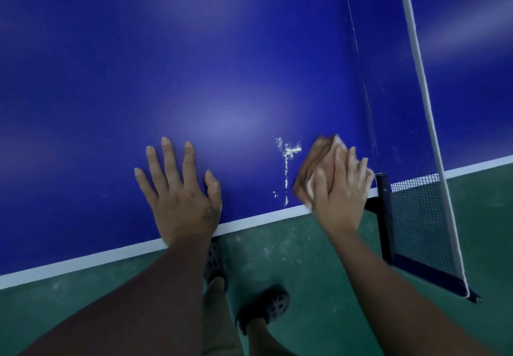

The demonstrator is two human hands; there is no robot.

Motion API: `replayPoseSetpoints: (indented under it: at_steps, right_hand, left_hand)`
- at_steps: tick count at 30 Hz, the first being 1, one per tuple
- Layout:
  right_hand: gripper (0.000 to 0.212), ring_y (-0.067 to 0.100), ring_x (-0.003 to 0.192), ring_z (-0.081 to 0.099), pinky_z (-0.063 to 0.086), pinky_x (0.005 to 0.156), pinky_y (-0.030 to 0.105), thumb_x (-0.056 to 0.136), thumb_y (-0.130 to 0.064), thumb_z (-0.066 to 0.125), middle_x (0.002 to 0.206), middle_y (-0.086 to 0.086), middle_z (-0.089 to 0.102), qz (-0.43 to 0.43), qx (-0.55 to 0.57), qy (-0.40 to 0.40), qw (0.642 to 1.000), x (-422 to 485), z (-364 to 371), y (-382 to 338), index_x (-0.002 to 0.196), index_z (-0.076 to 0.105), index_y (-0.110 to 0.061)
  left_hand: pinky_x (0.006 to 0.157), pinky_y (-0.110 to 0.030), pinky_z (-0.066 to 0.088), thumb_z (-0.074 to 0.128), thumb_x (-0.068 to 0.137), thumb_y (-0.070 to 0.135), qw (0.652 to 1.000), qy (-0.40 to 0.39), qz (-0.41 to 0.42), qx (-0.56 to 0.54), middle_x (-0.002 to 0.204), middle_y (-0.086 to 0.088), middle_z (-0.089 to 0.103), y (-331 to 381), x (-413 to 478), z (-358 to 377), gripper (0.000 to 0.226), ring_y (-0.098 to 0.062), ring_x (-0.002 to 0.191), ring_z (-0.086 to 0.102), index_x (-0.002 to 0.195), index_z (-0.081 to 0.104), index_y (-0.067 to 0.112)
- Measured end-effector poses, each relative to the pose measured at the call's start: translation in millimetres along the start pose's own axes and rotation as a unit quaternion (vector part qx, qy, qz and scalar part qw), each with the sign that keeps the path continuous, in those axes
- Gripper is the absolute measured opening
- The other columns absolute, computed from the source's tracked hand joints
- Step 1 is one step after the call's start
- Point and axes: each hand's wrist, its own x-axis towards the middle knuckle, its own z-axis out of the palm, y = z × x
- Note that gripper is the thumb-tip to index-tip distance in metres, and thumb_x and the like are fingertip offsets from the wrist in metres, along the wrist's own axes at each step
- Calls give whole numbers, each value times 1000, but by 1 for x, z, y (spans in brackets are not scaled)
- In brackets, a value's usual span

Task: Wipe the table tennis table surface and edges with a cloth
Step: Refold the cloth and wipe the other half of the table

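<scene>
View from the head, looking down at the near side of a blue table tennis table (222, 64), its white edge line (249, 219) running from eight o'clock to three o'clock across the picture.

At the left, the left hand (177, 189) lay flat on the blue top, fingers spread wide and straight, holding nothing. The heel of the palm sat on the edge line.

To its right, well apart from it, was a white smear (287, 166) on the surface: a thin streak whose long axis ran from the table edge inward, six o'clock to twelve o'clock, with a scattered patch at its far end.

Just beside the smear, at its three o'clock, a brown and white cloth (312, 161) was folded into a pad on the table top, close to the edge line. The right hand (341, 183) covered it, fingers laid fairly straight along the top — pressing it down rather than clenching it. Both were slightly blurred.

So the smear lay at nine o'clock from the cloth, and the right hand was much the nearer — a short sideways stroke across the streak's length looked like the likely next move.

Further right stood the dark net post (384, 211), then the net (413, 147).
</scene>
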Motion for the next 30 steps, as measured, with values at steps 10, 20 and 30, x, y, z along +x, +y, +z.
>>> replayPoseSetpoints:
  at_steps: [10, 20, 30]
  right_hand:
    - [72, 34, 167, 3, 0, 133, 59, 110, -60, 26, 181, 4, 12, -29, -15, 14, 999, 77, 14, -76, 173, 15, -27]
    - [71, 31, 168, 4, 7, 133, 62, 110, -59, 30, 180, 0, 16, -170, -40, -46, 984, -19, -1, -4, 172, 21, -25]
    - [71, 34, 167, 8, 6, 133, 61, 112, -58, 32, 180, 3, 17, -197, -40, 8, 980, 5, 29, -111, 173, 17, -25]
  left_hand:
    - [135, -63, 5, 37, 112, 47, 1000, 22, 6, 16, 183, -11, 13, -4, 1, 4, 66, -37, 170, 7, 172, 33, 21]
    - [136, -50, 17, 36, 114, 52, 988, 2, 151, 8, 182, -10, 18, -49, 7, -11, 65, -32, 170, 11, 173, 30, 24]
    - [136, -54, 20, 44, 112, 42, 987, 1, 161, 7, 181, -12, 23, -54, 10, -17, 64, -34, 169, 17, 171, 37, 18]
